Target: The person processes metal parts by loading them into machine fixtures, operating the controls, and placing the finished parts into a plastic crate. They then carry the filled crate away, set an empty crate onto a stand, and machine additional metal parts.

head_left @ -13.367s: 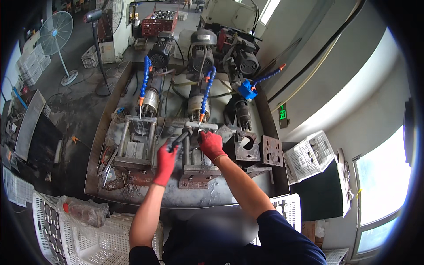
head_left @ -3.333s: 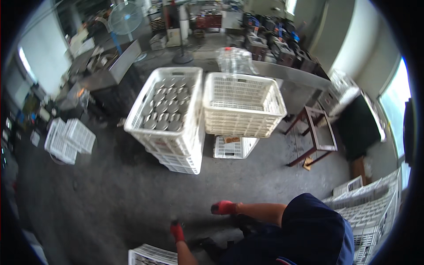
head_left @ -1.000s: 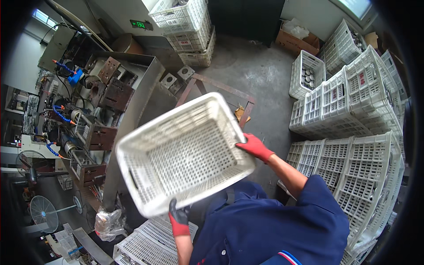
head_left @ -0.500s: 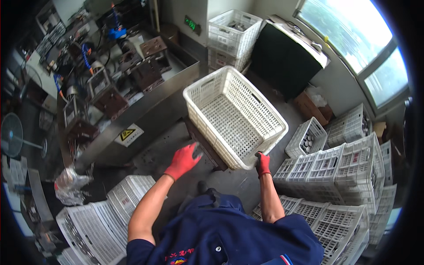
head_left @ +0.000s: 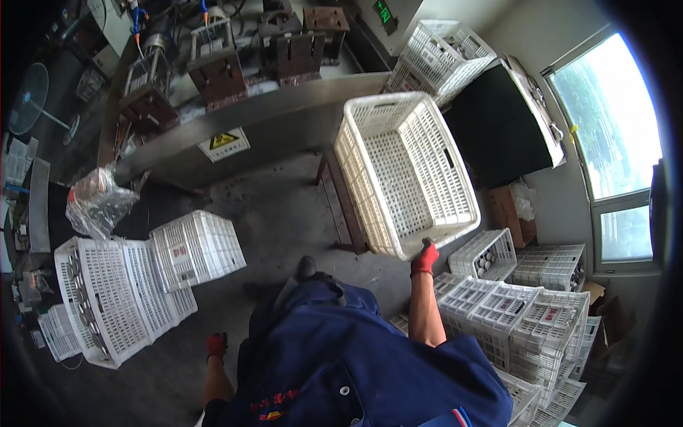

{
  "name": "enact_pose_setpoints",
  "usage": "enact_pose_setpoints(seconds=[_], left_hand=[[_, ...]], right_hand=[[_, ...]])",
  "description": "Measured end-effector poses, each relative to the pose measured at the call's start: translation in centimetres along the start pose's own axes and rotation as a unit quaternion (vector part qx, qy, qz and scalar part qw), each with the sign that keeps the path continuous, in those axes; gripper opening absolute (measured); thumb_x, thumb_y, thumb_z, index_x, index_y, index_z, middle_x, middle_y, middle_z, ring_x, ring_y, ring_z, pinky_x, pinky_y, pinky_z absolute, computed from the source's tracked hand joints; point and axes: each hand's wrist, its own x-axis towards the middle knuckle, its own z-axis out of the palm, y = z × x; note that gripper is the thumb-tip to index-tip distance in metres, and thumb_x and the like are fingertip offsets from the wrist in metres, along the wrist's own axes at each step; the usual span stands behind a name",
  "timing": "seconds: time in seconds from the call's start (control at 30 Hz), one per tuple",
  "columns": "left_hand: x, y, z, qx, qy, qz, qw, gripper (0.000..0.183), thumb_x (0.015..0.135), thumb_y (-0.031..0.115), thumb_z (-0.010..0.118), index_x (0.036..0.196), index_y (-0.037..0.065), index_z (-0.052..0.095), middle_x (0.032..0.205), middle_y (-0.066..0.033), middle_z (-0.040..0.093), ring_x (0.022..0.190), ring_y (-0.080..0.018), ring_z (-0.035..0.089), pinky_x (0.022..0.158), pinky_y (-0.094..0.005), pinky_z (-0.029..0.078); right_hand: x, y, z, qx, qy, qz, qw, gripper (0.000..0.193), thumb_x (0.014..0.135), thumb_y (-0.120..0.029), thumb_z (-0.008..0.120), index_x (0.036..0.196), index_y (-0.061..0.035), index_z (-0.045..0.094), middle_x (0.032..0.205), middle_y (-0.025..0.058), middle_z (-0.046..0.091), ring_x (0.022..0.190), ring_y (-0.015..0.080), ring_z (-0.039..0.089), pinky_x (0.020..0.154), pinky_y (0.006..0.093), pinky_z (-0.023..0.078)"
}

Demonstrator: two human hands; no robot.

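Note:
A large empty white plastic crate stands on a brown metal stand, open side up. My right hand, in a red glove with dark fingertips, is closed on the crate's near rim. My left hand, gloved the same way, hangs low beside my body, away from the crate. Its fingers are too small and dark to make out. Nearest to it is a stack of white crates on the left.
Stacked white crates line the right side; one crate holds round metal parts. Ahead runs a metal-sided bench with brown machine fixtures. More crates stand at the back, beside a dark-covered table.
My left hand has dropped from beside the crate to low at my left side. My right hand keeps hold of the rim. The view has turned left, showing more floor.

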Motion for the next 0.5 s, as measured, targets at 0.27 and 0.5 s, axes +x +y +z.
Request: enact_pose_setpoints(seconds=[0.27,0.5], left_hand=[[-0.9,-3.2,5.8,0.173,-0.009,0.273,0.946,0.04,0.085,0.039,0.06,0.082,0.0,0.068,0.09,-0.0228,0.069,0.091,-0.0432,0.064,0.082,-0.0496,0.051],[-1.7,-3.9,4.1,0.136,0.001,0.224,0.965,0.044,0.087,0.048,0.062,0.093,0.005,0.071,0.098,-0.0224,0.068,0.097,-0.0429,0.063,0.086,-0.0502,0.05]], right_hand=[[-1.2,1.8,0.9,0.064,-0.025,0.041,0.997,0.032,0.076,-0.009,0.063,0.104,0.0055,0.068,0.102,0.013,0.066,0.087,0.0265,0.063,0.081,0.0417,0.051],[2.3,4.1,-2.6,-0.127,-0.048,-0.003,0.991,0.045,0.097,-0.041,0.054,0.11,-0.0006,0.068,0.1,0.0095,0.066,0.091,0.0236,0.06,0.084,0.0392,0.049]])
